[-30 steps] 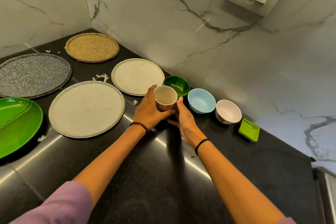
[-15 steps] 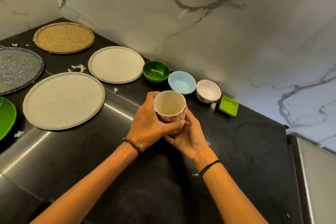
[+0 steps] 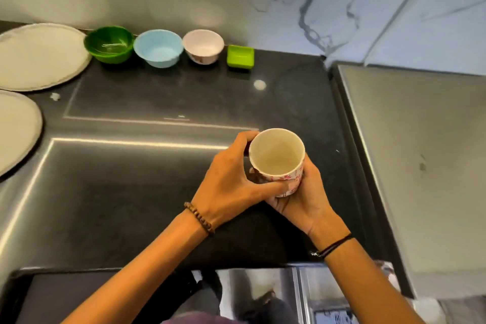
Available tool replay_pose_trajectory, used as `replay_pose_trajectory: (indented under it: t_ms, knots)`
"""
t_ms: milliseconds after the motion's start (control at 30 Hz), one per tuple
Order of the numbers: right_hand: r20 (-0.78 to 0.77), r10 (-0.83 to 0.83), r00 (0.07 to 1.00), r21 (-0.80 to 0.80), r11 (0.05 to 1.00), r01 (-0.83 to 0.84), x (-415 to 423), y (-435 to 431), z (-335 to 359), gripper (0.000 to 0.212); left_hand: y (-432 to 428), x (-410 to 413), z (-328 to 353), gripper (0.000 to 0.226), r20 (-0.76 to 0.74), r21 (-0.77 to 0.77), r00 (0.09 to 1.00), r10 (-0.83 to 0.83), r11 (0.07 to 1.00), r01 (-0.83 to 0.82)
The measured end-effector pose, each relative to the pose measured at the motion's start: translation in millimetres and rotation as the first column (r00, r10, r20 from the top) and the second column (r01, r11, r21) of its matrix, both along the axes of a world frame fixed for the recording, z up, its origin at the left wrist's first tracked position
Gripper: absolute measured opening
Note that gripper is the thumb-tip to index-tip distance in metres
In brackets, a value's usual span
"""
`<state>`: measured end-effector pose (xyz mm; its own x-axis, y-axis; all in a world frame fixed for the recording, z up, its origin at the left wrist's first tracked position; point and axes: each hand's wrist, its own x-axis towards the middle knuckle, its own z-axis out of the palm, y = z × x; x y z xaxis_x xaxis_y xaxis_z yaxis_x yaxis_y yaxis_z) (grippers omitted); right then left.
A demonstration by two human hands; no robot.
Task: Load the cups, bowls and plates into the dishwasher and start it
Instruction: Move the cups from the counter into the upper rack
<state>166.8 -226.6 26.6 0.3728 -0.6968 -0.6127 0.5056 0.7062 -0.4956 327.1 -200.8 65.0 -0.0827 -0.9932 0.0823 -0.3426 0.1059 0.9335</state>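
Both hands cup a white cup (image 3: pixel 276 160) with red flowers above the black counter (image 3: pixel 157 166): the left hand (image 3: pixel 231 181) wraps its near side, the right hand (image 3: pixel 305 192) cradles it from beneath, mouth up.

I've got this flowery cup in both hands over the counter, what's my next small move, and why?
Probably lower the cup toward you, past the edge of the counter. Your left hand and right hand both grip it upright, it looks empty, and a shiny appliance front shows just below; whether that is the dishwasher, I cannot tell.
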Motion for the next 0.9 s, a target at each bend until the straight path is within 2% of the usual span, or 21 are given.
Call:
replay_pose_trajectory:
  t_ms: [167, 333, 500, 600, 733, 833, 900]
  knots:
    - [0.004, -0.087, 0.996, -0.065, 0.994, 0.087, -74, 54, 4, 0.046, 39, -72, 7, 0.08, 0.008, 0.011, 0.994, -0.112, 0.994, 0.112]
    - [0.032, -0.131, 0.991, -0.114, 0.984, 0.134, -164, 112, -3, 0.047, 92, -163, 5, 0.078, 0.032, -0.017, 0.992, -0.125, 0.992, 0.125]
    - [0.059, -0.244, 0.968, -0.086, 0.965, 0.248, -259, 177, -14, 0.045, 157, -263, -14, 0.082, -0.073, 0.043, 0.985, -0.158, 0.986, 0.162]
    - [0.033, -0.294, 0.955, -0.057, 0.954, 0.295, -307, 214, -26, 0.048, 192, -315, -34, 0.083, -0.091, 0.074, 0.984, -0.156, 0.984, 0.163]
    - [0.032, -0.364, 0.931, -0.024, 0.931, 0.365, -360, 253, -45, 0.053, 220, -373, -61, 0.081, -0.129, 0.175, 0.967, -0.221, 0.954, 0.242]
    - [0.021, -0.377, 0.926, -0.003, 0.926, 0.378, -397, 274, -73, 0.05, 227, -406, -87, 0.081, -0.096, 0.232, 0.943, -0.319, 0.914, 0.333]
    - [0.005, -0.394, 0.919, 0.036, 0.918, 0.394, -421, 285, -95, 0.05, 229, -420, -108, 0.083, -0.001, 0.279, 0.906, -0.424, 0.87, 0.407]
